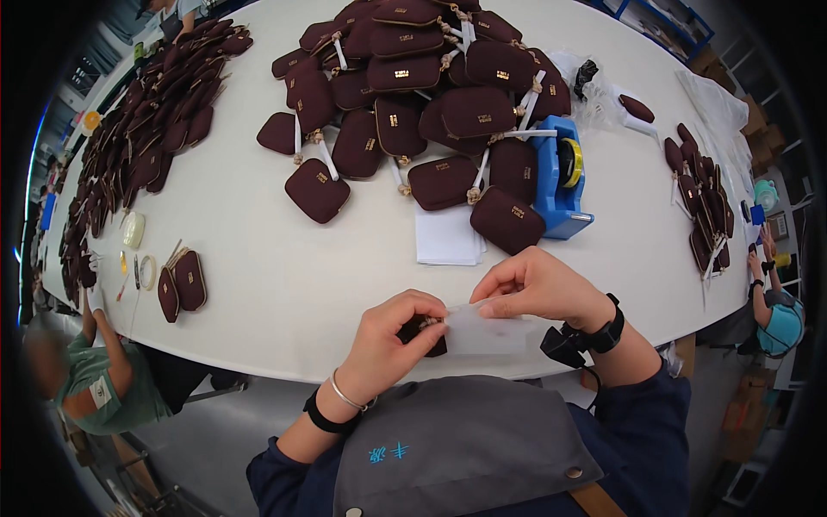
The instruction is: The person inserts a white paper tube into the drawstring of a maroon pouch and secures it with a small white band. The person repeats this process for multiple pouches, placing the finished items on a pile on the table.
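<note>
Near the table's front edge, my left hand is closed in a pinch at the beige cord of a small maroon zip pouch, mostly hidden behind the fingers. A thin, translucent white paper sheet reaches from those fingertips to the right. My right hand pinches the sheet's upper edge between thumb and forefinger. Just beyond my hands lies a stack of white paper. A blue tape dispenser with a yellow roll stands past my right hand, beside a maroon pouch.
A large heap of maroon pouches, some with white-wrapped cords, fills the table's far middle. Another pile covers the left side, and a smaller one lies right. Clear plastic sits behind the dispenser. Co-workers sit left and right.
</note>
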`<state>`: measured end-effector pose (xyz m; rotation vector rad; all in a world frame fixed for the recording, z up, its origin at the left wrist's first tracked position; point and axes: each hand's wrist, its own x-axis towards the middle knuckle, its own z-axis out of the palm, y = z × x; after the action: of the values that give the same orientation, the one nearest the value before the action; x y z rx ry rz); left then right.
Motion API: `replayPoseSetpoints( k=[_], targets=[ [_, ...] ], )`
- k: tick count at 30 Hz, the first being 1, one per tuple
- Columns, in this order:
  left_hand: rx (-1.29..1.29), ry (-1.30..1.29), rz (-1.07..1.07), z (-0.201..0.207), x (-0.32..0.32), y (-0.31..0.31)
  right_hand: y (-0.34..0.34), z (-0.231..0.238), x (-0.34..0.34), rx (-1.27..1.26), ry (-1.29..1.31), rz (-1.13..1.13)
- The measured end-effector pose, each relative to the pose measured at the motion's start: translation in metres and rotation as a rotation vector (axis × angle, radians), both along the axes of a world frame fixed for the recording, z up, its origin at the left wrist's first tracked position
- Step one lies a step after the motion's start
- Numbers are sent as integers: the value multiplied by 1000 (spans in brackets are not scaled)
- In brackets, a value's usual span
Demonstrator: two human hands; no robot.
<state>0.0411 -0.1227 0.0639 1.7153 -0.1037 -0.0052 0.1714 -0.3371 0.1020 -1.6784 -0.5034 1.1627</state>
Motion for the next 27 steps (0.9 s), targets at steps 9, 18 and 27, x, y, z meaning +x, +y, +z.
replayPoseSetpoints(
  k=[9,18,27],
  targets=[
    [570,-567,183,-10,-2,-4,2,-3,-5,23,192,-67],
    [846,-786,100,-14,-4,0,-2,0,-3,-22,-39,25],
    [353,-437,54,-15,0,1,-3,7,-9,58,-641,96]
  ],
)
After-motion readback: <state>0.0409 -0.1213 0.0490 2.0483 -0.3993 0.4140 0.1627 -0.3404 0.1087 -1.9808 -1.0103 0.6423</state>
